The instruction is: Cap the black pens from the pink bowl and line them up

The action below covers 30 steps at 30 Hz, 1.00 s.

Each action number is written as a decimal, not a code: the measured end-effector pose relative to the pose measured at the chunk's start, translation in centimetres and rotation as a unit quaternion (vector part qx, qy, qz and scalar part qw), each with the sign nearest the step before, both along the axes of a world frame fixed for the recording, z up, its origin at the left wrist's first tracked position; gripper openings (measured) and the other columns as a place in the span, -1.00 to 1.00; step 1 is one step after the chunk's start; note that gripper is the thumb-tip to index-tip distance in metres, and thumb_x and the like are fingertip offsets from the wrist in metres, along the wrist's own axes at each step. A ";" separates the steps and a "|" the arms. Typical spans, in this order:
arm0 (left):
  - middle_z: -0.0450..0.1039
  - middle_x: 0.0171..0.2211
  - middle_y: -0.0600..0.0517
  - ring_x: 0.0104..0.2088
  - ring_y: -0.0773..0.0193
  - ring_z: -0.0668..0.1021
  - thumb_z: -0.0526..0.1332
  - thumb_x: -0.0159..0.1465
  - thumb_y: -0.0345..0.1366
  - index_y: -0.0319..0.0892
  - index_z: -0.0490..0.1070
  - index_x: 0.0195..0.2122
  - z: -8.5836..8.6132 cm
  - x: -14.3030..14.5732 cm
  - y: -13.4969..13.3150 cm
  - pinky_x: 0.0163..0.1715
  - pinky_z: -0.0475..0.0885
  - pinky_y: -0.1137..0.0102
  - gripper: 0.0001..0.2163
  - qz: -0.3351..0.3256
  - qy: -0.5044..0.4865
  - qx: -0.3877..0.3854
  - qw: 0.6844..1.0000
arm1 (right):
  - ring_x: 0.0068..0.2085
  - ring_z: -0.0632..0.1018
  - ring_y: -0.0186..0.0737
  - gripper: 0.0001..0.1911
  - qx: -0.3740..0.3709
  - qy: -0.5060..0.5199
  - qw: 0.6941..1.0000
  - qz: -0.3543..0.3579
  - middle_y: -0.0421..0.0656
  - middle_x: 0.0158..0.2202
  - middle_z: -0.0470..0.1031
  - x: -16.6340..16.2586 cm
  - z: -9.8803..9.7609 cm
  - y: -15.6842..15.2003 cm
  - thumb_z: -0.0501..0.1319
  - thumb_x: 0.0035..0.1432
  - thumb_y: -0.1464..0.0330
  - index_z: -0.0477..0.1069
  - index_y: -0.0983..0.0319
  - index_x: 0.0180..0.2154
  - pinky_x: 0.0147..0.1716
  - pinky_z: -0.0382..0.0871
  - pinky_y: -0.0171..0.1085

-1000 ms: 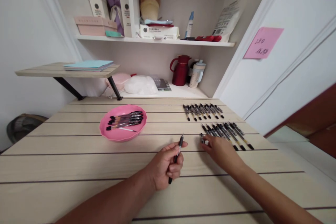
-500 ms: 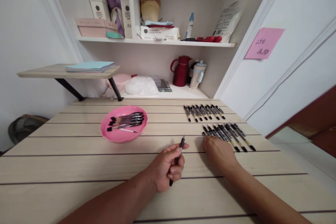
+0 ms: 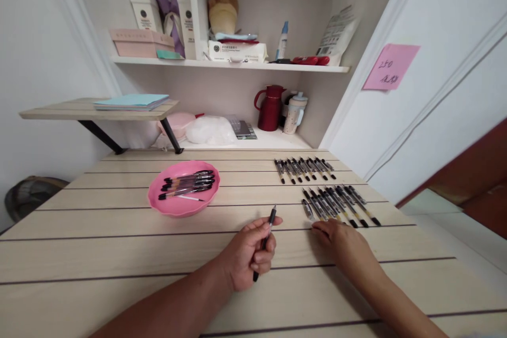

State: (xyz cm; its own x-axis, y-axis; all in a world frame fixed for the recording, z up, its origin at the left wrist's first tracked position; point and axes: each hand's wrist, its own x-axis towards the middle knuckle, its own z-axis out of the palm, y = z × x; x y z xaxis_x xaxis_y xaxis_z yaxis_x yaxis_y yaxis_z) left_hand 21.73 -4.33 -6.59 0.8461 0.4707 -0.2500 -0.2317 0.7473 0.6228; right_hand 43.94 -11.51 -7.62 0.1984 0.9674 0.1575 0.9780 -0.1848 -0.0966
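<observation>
My left hand (image 3: 255, 251), closed around an uncapped black pen (image 3: 271, 217), is held above the middle of the table, the pen's point upward. To its right, my right hand (image 3: 344, 240) rests low by the near end of the front row of pens (image 3: 336, 200). Its fingers are stretched out, the tips beside a short pen cap (image 3: 308, 210) lying at the row's left end. Whether they touch the cap is hard to see. Behind is a second row of pens with caps (image 3: 303, 169). More pens (image 3: 188, 185) lie in a pink bowl (image 3: 180, 211) on the left.
A small raised shelf (image 3: 59, 108) with blue-covered paper (image 3: 130, 101) stands at the back left. Against the back are a plastic bag (image 3: 210, 130), a red jug (image 3: 270, 108) and a pale cup (image 3: 294, 113). A pink note (image 3: 391, 67) is stuck on the right wall.
My right hand has drawn back toward me and slightly right, uncovering the cap at the front row's left end. My left hand keeps hold of the pen. The whole view has shifted slightly.
</observation>
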 end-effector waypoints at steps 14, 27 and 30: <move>0.20 -0.61 0.19 -0.77 0.61 0.06 0.15 0.15 -0.22 -0.11 0.29 -0.12 0.1 0.0 0.0 -0.77 -0.18 0.60 -0.74 0.003 0.007 0.000 1.000 | -0.44 0.47 -0.21 -0.76 0.003 0.024 0.999 -0.041 -0.11 -0.49 0.49 1.0 -0.5 1.3 0.00 0.09 0.35 0.41 0.22 -0.47 -0.50 0.14 -0.33; 0.20 -0.61 0.19 -0.77 0.61 0.07 0.15 0.14 -0.22 -0.11 0.29 -0.12 0.0 0.0 0.1 -0.77 -0.18 0.60 -0.72 -0.001 0.003 0.002 1.000 | -0.45 0.46 -0.19 -0.75 0.041 -0.020 0.997 -0.055 -0.12 -0.50 0.47 0.9 -1.2 1.4 0.02 0.10 0.24 0.31 0.20 -0.52 -0.52 0.12 -0.30; 0.20 -0.61 0.19 -0.77 0.61 0.07 0.15 0.14 -0.22 -0.11 0.29 -0.12 -0.1 0.0 0.1 -0.77 -0.17 0.60 -0.73 -0.002 0.003 0.002 1.000 | -0.45 0.46 -0.19 -0.74 0.045 -0.024 0.997 -0.052 -0.12 -0.50 0.46 0.7 -1.1 1.3 0.01 0.11 0.21 0.30 0.21 -0.51 -0.52 0.13 -0.30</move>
State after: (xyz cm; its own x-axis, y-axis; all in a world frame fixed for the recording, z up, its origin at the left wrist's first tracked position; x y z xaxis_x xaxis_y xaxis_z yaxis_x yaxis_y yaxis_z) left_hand 21.72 -4.28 -6.67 0.8463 0.4687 -0.2531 -0.2249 0.7452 0.6278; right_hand 44.68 -10.18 -8.70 0.2871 0.9236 0.2540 0.9579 -0.2785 -0.0699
